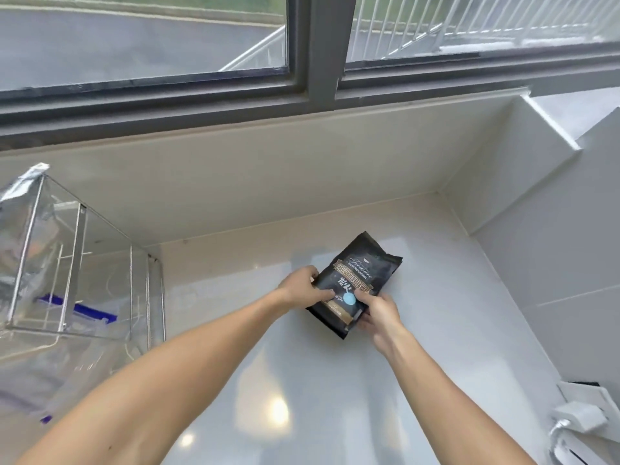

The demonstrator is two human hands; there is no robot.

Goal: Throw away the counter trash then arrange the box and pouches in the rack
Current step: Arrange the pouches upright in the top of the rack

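Observation:
A black pouch [360, 275] with gold lettering and a round blue sticker lies tilted on the white counter [453, 323]. My left hand [302, 286] grips its left edge, thumb on the front. My right hand [377, 313] holds its lower right corner. At the far left stands a wire rack [77, 263] with clear panels. A silver foil pouch [20, 226] stands in the rack's upper level. A clear bag with a blue strip [80, 310] lies lower in the rack.
A window with a dark frame [318, 78] runs along the back above the tiled wall. A white wall corner [503, 182] closes the counter on the right. A white plug and socket [577, 417] sit at the lower right.

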